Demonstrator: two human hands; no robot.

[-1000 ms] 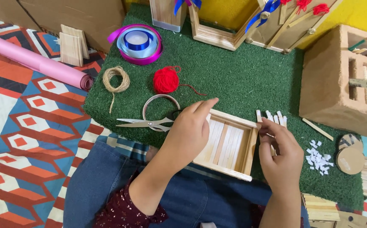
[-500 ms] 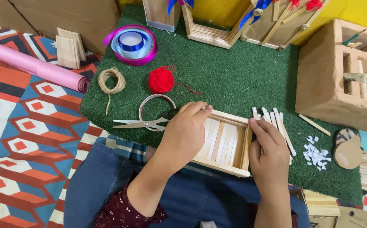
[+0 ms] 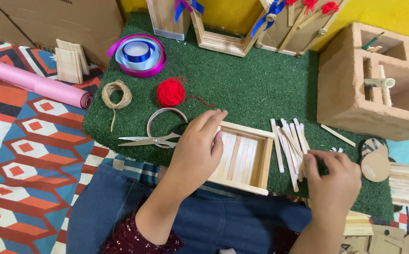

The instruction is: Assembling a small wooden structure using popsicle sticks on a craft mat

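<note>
A shallow square box of craft sticks [image 3: 249,157] lies at the near edge of a green turf mat [image 3: 256,89]. My left hand [image 3: 197,150] rests on the box's left side, fingers spread over its rim. To the right of the box lies a loose pile of craft sticks [image 3: 290,143]. My right hand [image 3: 331,181] is at the near end of that pile, fingertips pinched on the sticks' ends; whether it grips one is unclear.
Scissors [image 3: 150,139] and a metal ring lie left of my left hand. A red yarn ball [image 3: 170,92], a twine coil [image 3: 116,94], ribbon spools [image 3: 138,54], a pink paper roll [image 3: 35,82], a tan hollow block [image 3: 378,84] and stick-built frames [image 3: 223,37] surround the mat.
My right hand left the box's right side and moved right and nearer, to the pile of sticks. My left hand stayed on the box.
</note>
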